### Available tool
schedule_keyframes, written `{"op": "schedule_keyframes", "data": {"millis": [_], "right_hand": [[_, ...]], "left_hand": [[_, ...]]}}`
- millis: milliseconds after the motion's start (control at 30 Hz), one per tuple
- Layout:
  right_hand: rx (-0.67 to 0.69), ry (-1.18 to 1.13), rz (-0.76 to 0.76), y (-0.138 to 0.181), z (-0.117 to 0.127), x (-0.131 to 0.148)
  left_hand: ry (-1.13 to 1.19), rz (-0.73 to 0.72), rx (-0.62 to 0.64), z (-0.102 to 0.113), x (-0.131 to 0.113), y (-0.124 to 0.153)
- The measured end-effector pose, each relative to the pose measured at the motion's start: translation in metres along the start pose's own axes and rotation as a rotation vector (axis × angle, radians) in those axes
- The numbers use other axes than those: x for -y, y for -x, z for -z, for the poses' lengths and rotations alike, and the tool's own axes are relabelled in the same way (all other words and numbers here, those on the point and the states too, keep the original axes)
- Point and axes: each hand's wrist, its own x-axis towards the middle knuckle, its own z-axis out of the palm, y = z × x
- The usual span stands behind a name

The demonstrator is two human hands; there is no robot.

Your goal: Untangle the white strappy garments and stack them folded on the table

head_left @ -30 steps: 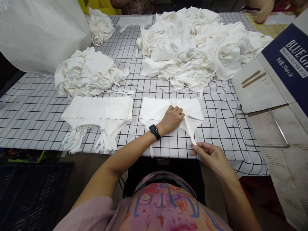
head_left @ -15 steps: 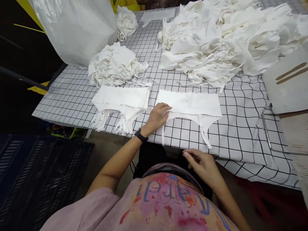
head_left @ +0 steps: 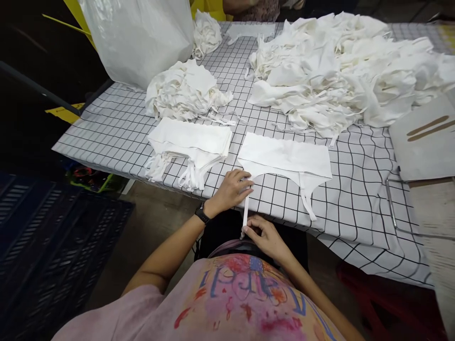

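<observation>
Right hand moved to strap, past table edge

One white garment, laid flat before me, its wide band scalloped along the far edge. Left strap straight towards me; right strap loose.

White plastic bag, checked tablecloth, dark slatted crate at left, cardboard at right

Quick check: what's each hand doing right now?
Left hand: at the top of the white strap; whether gripping or just pressing cannot be told.
Right hand: closed, holding the strap near its lower end.
</observation>
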Motion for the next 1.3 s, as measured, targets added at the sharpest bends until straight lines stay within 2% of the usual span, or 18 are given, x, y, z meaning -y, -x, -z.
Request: {"op": "schedule_keyframes", "data": {"millis": [200, 300, 600, 733, 833, 933, 1067, 1200, 1300], "right_hand": [[0.153, -0.395, -0.191, 0.036, 0.017, 0.025], [0.158, -0.489, -0.262, 0.051, 0.023, 0.038], [0.023, -0.354, -0.19, 0.076, 0.027, 0.053], [0.045, -0.398, -0.236, 0.085, 0.032, 0.059], [0.02, -0.446, -0.289, 0.087, 0.034, 0.06], [-0.039, -0.512, -0.286, 0.088, 0.036, 0.055], [-0.036, -0.54, -0.272, 0.088, 0.036, 0.052], [-0.009, -0.532, -0.23, 0.085, 0.034, 0.058], [-0.048, -0.519, -0.216, 0.081, 0.033, 0.067]], "left_hand": [[-0.031, 0.009, -0.006, -0.004, 0.001, 0.002], [-0.046, 0.009, -0.03, -0.004, 0.0, 0.004], [-0.068, 0.028, -0.037, -0.003, -0.002, 0.002], [-0.058, 0.049, -0.01, -0.005, -0.003, 0.001], [-0.042, 0.055, -0.001, -0.006, -0.002, 0.0], [-0.035, 0.057, 0.001, -0.006, -0.002, 0.001], [-0.023, 0.053, -0.015, -0.007, -0.002, 0.002], [0.008, 0.062, -0.017, -0.007, -0.001, 0.002], [0.036, 0.072, -0.009, -0.004, 0.0, 0.002]]}}
